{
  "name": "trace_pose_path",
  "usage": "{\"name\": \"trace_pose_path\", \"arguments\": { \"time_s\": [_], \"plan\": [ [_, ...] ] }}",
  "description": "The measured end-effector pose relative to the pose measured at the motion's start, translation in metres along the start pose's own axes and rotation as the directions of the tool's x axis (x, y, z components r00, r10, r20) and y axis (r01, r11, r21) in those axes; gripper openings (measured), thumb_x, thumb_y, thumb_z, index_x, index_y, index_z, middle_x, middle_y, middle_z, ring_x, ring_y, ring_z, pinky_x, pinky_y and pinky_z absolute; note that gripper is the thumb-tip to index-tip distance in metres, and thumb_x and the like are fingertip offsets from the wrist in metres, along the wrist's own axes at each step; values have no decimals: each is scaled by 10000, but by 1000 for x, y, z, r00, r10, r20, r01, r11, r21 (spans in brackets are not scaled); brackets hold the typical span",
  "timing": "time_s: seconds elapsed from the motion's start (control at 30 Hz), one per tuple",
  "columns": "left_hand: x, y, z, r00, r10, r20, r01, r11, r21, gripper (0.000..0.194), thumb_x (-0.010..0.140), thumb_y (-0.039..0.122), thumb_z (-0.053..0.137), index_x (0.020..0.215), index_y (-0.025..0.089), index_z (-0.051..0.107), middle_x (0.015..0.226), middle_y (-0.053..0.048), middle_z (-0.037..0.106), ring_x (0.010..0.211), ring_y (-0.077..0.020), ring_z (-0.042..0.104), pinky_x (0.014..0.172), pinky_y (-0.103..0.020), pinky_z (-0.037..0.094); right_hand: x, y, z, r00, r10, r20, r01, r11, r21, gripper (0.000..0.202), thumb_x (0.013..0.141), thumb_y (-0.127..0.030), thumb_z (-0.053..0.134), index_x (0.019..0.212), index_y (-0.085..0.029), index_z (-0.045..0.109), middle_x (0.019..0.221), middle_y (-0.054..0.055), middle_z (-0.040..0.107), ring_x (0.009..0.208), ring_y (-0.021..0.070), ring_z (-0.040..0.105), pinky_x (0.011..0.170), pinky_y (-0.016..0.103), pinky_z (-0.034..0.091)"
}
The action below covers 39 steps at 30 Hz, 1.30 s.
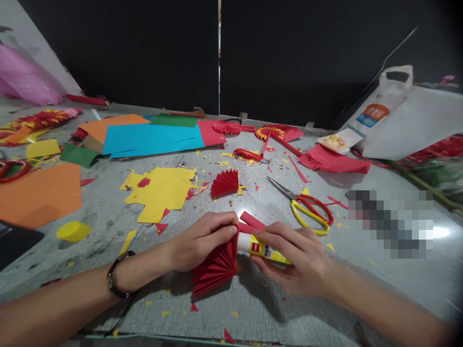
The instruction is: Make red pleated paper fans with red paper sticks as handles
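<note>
- Fan (pixel 219 271), red, pleated, pinched in the left hand (pixel 206 238) over the table (pixel 311 318).
- Glue stick (pixel 265 248) gripped in the right hand (pixel 298 258), pointing left, crosswise to the fan's edge, seemingly touching.
- I see 1 other fan (pixel 226 184) beyond.

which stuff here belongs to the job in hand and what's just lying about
In hand: glue stick, right hand; pleated red fan, left hand; probably the second red fan too.

Seemingly lying about: yellow-and-red scissors, blue sheets, white carrier bag.
</note>
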<state>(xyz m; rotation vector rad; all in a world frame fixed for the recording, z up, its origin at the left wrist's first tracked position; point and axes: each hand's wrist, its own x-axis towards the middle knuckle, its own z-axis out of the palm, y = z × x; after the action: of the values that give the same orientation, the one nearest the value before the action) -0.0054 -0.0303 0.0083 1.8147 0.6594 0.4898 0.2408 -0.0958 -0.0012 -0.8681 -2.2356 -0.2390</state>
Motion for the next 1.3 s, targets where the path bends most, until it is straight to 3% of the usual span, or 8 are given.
{"name": "trace_pose_path", "arguments": {
  "time_s": [0.17, 0.37, 0.6, 0.87, 1.0, 1.1, 1.17, 1.3],
  "plan": [
    [-1, 1, 0, 996, 27, -90, -35, 995, -91, 281, 1070, 381, 517, 895, 181, 608, 844, 4, 572, 789, -170, 522, 726, -293, 403, 3, 1, -6, 997, 41, -62, -39, 999, 24, 258, 963, -260, 725, 1197, -162, 681, 981, 78, 813, 753, 185, 779, 527, 300, 550],
    [-1, 3, 4, 940, 167, -298, -204, 974, -97, 221, 1099, 314, 507, 952, 190, 615, 873, -8, 593, 776, -154, 526, 717, -271, 439, 6, 10, -12, 933, 163, -320, -131, 984, 119, 416, 897, -154, 761, 1291, -193, 633, 1037, 99, 742, 910, 246, 736, 744, 364, 623],
    [-4, 3, 10, 890, 304, -341, -328, 945, -15, 92, 1057, 208, 586, 1016, 192, 667, 987, -51, 649, 919, -177, 605, 810, -283, 507, 1, 15, 0, 936, 204, -288, -162, 973, 162, 525, 883, -86, 735, 1357, -246, 576, 1114, 112, 702, 1029, 300, 724, 816, 458, 638],
    [0, 6, 7, 808, 357, -469, -389, 921, 29, 114, 1038, 165, 629, 1029, 240, 714, 1104, -56, 733, 1055, -208, 679, 964, -382, 557, 1, 18, -1, 919, 172, -355, -134, 983, 129, 536, 914, -98, 712, 1393, -298, 579, 1125, 87, 716, 990, 278, 745, 769, 439, 658],
    [2, 1, 2, 718, 406, -565, -352, 912, 209, 126, 1003, 153, 680, 1004, 264, 739, 1063, -37, 745, 1060, -224, 683, 986, -429, 543, -3, 18, 2, 930, 193, -314, -153, 977, 148, 501, 968, -151, 687, 1438, -240, 538, 1134, 123, 754, 1004, 283, 766, 759, 409, 679],
    [-1, 1, -2, 665, 523, -533, -356, 850, 389, 179, 979, 116, 696, 1034, 283, 727, 1056, -29, 747, 1034, -230, 696, 943, -440, 555, -3, 18, 4, 926, 219, -309, -164, 967, 193, 533, 949, -143, 705, 1434, -257, 517, 1135, 111, 746, 1016, 279, 765, 777, 412, 679],
    [-5, 6, -6, 623, 623, -473, -376, 769, 516, 239, 959, 71, 692, 1059, 287, 699, 1060, -30, 742, 1021, -226, 701, 918, -438, 573, -1, 17, 5, 924, 218, -315, -159, 967, 201, 556, 919, -114, 718, 1415, -273, 523, 1132, 98, 738, 1037, 285, 756, 814, 440, 671],
    [-9, 16, -11, 477, 836, -271, -401, 482, 779, 251, 901, 35, 693, 1024, 247, 640, 1069, -48, 738, 1011, -223, 706, 928, -436, 589, 2, 15, 3, 932, 192, -308, -134, 970, 201, 584, 889, -42, 712, 1406, -250, 539, 1166, 99, 711, 1093, 269, 728, 876, 417, 648]
  ]
}}
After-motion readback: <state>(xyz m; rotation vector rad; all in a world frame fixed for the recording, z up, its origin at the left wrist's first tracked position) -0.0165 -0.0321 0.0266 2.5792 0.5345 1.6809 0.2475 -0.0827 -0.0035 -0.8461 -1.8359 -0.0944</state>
